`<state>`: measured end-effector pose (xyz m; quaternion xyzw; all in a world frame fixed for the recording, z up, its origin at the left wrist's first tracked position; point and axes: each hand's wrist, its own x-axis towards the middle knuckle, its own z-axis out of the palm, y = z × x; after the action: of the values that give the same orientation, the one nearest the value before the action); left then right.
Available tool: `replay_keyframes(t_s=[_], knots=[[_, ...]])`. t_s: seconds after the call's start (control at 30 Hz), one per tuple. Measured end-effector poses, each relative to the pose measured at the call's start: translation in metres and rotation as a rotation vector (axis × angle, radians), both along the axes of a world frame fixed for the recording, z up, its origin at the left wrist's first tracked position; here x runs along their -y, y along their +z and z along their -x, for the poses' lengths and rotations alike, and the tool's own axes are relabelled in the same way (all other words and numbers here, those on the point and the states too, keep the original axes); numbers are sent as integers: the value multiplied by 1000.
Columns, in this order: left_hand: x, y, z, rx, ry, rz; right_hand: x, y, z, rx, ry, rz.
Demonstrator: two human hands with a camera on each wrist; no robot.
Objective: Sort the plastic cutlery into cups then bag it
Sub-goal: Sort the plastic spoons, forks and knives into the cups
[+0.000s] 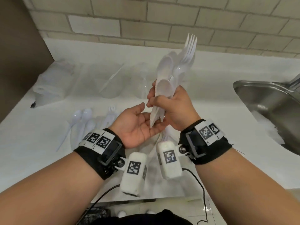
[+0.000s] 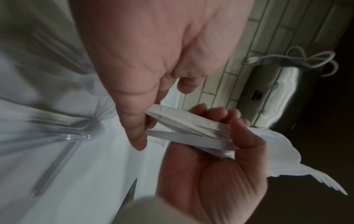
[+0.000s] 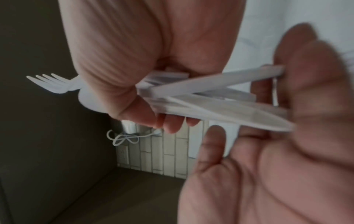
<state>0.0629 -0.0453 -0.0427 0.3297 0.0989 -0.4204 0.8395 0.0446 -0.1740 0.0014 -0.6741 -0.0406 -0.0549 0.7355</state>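
Above the white counter (image 1: 211,82), beside the steel sink (image 1: 266,101), the right hand (image 1: 175,108) is clamping a mixed bundle of white plastic cutlery (image 1: 172,75) by the handles, heads pointing up; the left hand (image 1: 139,125) is lying flat-fingered beneath, palm up, the handle ends resting on it. Clear cups (image 1: 110,82) are standing at the back (three seem likely, though their clear walls are blurring together). Loose cutlery (image 1: 90,120) is lying near the left wrist: about four spoons and two forks. Bundle contents: at least three spoons and two forks, exact count unclear. Handling judgement: pieces are looking light, stiff, smooth and apt to slide or fan apart, so gripping low on the handles is suiting them best.
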Motion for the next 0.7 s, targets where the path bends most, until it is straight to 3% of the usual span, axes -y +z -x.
replay_keyframes(t_s=[0.37,0.47,0.53,0.7], knots=[[-19,6,-2,108,77,-54,-31,-21,-6,-50,-16,149],[-27,4,-1,134,28,-99,-37,-23,-7,-74,-18,200],[-33,5,0,260,39,-188,-38,-19,-7,-81,31,120],[-51,49,-12,857,427,-297,-40,-27,3,-174,215,-9]])
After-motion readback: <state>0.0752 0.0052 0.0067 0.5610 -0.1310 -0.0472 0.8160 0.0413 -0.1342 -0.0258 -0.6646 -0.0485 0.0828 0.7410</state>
